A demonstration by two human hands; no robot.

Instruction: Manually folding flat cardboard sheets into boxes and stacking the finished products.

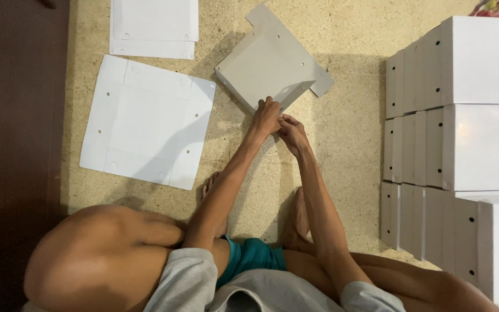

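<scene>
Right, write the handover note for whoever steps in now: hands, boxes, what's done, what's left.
Left hand: gripping the near corner of the half-folded grey box on the floor.
Right hand: beside the left, pinching at the same corner.
Box: one side wall up along its left edge, flaps at the top and right lying flat.
Done: stacks of finished white boxes at the right.
Left: this box's remaining walls; flat white sheet at the left, and more flat sheets above it, unfolded.

Both arms stretched forward, left hand (265, 117) and right hand (291, 133) touching, fingers curled in pinching grip.
</scene>
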